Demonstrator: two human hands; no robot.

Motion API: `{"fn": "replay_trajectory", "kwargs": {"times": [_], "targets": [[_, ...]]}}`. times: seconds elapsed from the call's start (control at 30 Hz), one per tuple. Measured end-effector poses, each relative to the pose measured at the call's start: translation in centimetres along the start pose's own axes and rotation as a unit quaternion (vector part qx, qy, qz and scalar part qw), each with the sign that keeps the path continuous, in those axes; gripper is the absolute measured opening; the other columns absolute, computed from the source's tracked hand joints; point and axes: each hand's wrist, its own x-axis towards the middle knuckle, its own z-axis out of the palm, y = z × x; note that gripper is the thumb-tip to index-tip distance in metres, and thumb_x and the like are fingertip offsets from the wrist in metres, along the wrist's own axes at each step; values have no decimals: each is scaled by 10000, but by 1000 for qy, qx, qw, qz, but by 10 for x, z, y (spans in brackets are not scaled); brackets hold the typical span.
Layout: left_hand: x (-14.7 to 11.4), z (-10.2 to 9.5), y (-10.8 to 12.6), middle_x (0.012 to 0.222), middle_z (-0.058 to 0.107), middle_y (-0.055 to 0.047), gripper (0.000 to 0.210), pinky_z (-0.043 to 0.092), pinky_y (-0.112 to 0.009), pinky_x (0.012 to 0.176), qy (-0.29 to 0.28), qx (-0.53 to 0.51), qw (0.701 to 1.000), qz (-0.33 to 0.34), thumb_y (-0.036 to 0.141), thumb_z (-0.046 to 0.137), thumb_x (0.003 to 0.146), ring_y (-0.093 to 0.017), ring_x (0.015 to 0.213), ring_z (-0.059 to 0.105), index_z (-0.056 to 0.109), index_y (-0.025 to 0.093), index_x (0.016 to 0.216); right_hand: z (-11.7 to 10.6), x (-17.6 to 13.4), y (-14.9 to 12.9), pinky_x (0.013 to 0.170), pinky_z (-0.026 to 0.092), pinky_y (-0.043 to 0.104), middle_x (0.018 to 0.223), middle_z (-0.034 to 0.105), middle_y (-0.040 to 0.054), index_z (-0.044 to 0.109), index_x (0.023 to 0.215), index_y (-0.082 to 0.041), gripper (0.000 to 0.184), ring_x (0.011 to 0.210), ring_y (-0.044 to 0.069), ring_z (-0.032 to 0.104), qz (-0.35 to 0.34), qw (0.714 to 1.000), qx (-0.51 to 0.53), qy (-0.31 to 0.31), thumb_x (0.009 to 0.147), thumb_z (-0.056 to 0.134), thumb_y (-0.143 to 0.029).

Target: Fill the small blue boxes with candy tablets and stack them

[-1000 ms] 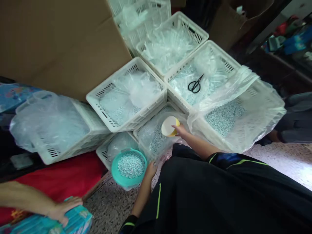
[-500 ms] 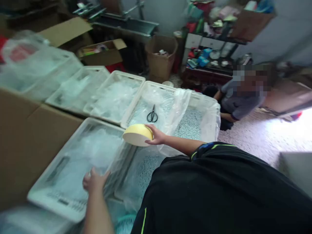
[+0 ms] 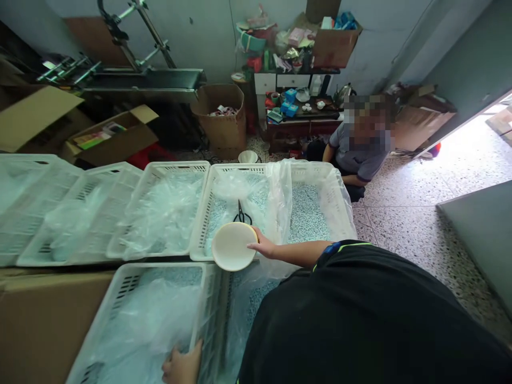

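The round white bowl with a yellow rim [image 3: 233, 248], tipped on its side half a second ago, now shows its bare white inside at the centre of the frame, so it seems to carry nothing. The right hand [image 3: 262, 244] pinches its right edge, below the black metal scissors [image 3: 241, 214]. The left hand [image 3: 183, 365] has dropped to the bottom edge, by the white slotted plastic crate [image 3: 203, 296]; whether it grips, I cannot tell.
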Motion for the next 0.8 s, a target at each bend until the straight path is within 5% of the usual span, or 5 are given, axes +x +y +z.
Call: {"fn": "replay_trajectory", "kwargs": {"times": [0.2, 0.37, 0.47, 0.67, 0.8], "targets": [[0, 6, -4, 1495, 604, -238, 924, 398, -458, 1237, 8, 4, 1000, 5, 746, 317, 769, -377, 1504, 496, 465, 219, 1513, 15, 8, 6, 959, 627, 450, 1367, 653, 110, 583, 1432, -192, 471, 1141, 237, 690, 58, 989, 137, -13, 1026, 669, -416], [-2, 4, -5, 1482, 592, -303, 1007, 415, -481, 1226, 6, 1, 1000, 17, 772, 319, 744, -424, 1493, 506, 453, 162, 1535, 12, 12, 5, 926, 627, 418, 1292, 681, 95, 628, 1353, -174, 417, 1089, 217, 697, 87, 977, 192, -6, 1025, 668, -429], [-4, -1, -5, 1444, 609, -324, 1010, 421, -498, 1220, 6, -6, 999, 31, 753, 378, 723, -445, 1476, 520, 464, 151, 1529, 13, 13, 6, 907, 628, 402, 1264, 691, 88, 638, 1332, -170, 406, 1064, 211, 703, 100, 973, 206, 10, 1027, 665, -437], [-9, -8, -5, 1387, 664, -230, 841, 408, -536, 1219, 8, -28, 998, 51, 685, 448, 711, -444, 1461, 527, 510, 316, 1465, 21, 12, 6, 909, 633, 405, 1275, 690, 90, 630, 1356, -178, 413, 1072, 215, 708, 103, 973, 204, 27, 1027, 670, -423], [-10, -9, -5, 1366, 651, -255, 864, 409, -522, 1217, 4, -28, 998, 52, 685, 467, 703, -446, 1468, 522, 527, 283, 1466, 26, 10, 3, 921, 631, 414, 1288, 686, 90, 634, 1353, -178, 415, 1085, 219, 704, 103, 976, 187, 35, 1022, 678, -423]]}}
